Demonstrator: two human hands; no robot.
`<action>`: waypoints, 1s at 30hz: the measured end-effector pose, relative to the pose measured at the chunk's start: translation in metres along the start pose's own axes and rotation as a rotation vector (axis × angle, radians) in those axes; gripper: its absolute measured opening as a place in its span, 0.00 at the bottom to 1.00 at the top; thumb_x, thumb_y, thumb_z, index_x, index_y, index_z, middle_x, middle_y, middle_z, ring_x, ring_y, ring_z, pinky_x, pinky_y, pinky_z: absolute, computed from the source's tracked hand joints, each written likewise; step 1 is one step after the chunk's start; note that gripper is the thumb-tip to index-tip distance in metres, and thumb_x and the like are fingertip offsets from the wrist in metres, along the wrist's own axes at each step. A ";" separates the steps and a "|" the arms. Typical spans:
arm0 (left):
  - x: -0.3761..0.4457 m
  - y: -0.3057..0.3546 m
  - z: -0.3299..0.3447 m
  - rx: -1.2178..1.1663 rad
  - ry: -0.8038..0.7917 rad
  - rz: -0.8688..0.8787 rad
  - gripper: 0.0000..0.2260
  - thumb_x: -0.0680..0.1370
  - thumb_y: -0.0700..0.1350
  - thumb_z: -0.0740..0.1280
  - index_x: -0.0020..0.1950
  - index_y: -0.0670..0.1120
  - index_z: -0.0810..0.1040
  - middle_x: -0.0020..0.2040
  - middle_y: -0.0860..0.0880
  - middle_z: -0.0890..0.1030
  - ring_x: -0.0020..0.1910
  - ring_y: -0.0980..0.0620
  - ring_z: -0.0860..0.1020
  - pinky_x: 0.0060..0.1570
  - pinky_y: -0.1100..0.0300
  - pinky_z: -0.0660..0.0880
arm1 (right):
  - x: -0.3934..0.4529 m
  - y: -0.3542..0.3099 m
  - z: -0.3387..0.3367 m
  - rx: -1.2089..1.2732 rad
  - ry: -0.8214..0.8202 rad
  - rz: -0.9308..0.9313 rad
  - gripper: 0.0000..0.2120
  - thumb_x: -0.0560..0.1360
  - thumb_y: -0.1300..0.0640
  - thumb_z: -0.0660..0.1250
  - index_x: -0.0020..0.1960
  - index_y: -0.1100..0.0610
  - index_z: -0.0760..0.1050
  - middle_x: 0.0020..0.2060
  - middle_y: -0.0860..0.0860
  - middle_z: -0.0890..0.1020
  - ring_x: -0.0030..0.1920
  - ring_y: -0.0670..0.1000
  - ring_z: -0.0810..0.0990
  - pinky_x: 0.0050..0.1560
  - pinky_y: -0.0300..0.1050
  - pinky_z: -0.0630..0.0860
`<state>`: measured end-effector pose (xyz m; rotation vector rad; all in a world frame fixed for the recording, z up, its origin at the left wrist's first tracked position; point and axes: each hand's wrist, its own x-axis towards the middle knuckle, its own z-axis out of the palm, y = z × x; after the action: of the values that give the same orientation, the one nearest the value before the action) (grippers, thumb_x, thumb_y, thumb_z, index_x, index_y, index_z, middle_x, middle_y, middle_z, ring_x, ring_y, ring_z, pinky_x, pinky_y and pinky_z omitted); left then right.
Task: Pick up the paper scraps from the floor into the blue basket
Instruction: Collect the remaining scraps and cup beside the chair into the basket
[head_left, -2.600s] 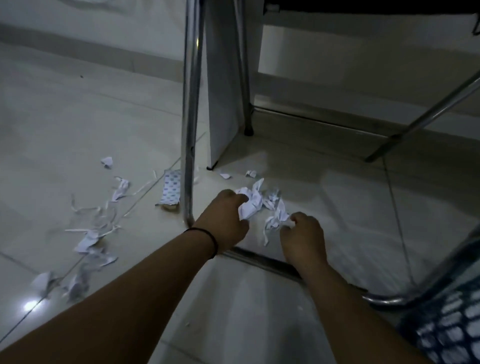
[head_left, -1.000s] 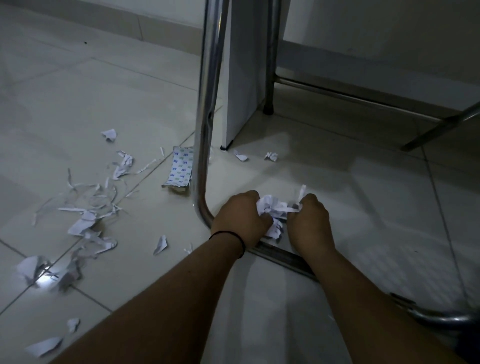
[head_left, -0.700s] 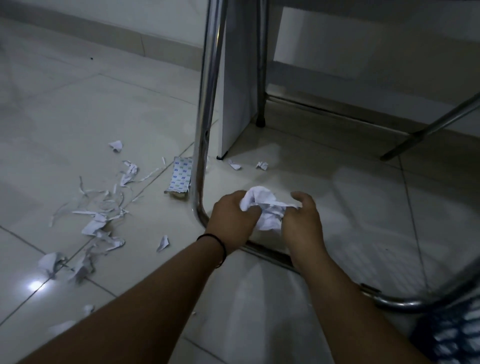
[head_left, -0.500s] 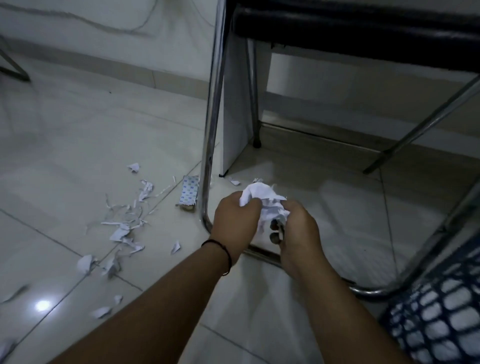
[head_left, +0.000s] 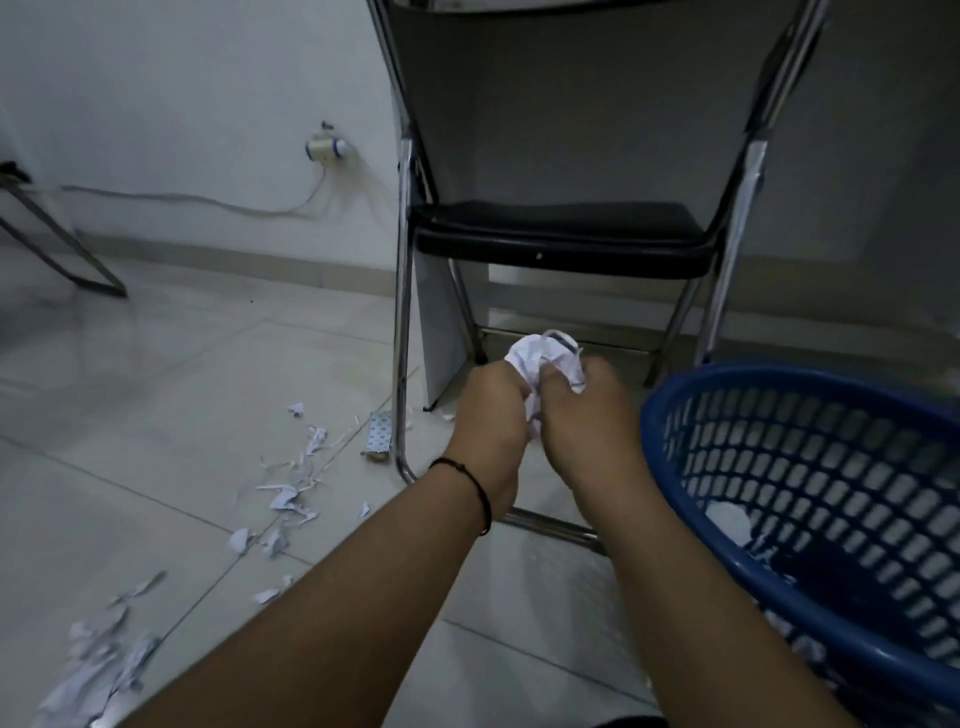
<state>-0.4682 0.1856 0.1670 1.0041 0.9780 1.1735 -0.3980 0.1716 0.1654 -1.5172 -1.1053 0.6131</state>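
my left hand (head_left: 491, 410) & right hand (head_left: 584, 415) are both curled round one wad of paper scraps (head_left: 543, 358), pressed together, held up off the floor (head_left: 171, 415) in front of the chair (head_left: 561, 236). blue basket (head_left: 810, 467) sits just right of my right arm, some white bits inside. more loose scraps (head_left: 291, 493) lie on the floor to the left.

A plain indoor room, likely a home or small office: pale glossy floor tiles (head_left: 171, 395), a bare white wall (head_left: 182, 93) with a low skirting, a wall socket (head_left: 324, 148) at 11 o'clock trailing a cable, and a black-seated folding metal chair (head_left: 558, 236) at 12 o'clock.
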 end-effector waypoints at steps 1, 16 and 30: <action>-0.007 0.005 0.009 -0.003 -0.018 0.000 0.16 0.74 0.34 0.53 0.48 0.42 0.80 0.35 0.45 0.79 0.22 0.57 0.74 0.22 0.70 0.68 | -0.003 -0.002 -0.013 0.006 0.015 -0.005 0.11 0.78 0.51 0.59 0.55 0.57 0.72 0.46 0.53 0.79 0.42 0.51 0.78 0.39 0.43 0.72; -0.046 -0.025 0.131 0.887 -0.497 0.245 0.10 0.79 0.46 0.61 0.47 0.41 0.78 0.45 0.37 0.80 0.41 0.43 0.77 0.46 0.50 0.76 | -0.021 0.017 -0.214 -0.096 0.152 0.328 0.17 0.77 0.50 0.61 0.62 0.58 0.71 0.51 0.59 0.79 0.46 0.60 0.79 0.47 0.55 0.79; -0.034 -0.004 0.069 0.830 -0.281 0.451 0.08 0.77 0.45 0.64 0.54 0.48 0.79 0.44 0.55 0.79 0.43 0.59 0.77 0.39 0.73 0.69 | -0.018 0.014 -0.199 -0.899 -0.025 0.263 0.11 0.79 0.58 0.59 0.50 0.63 0.78 0.43 0.58 0.80 0.37 0.55 0.75 0.33 0.44 0.70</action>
<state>-0.4051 0.1449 0.1834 2.0762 1.0539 0.9304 -0.2328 0.0641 0.2003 -2.4556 -1.2882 0.3015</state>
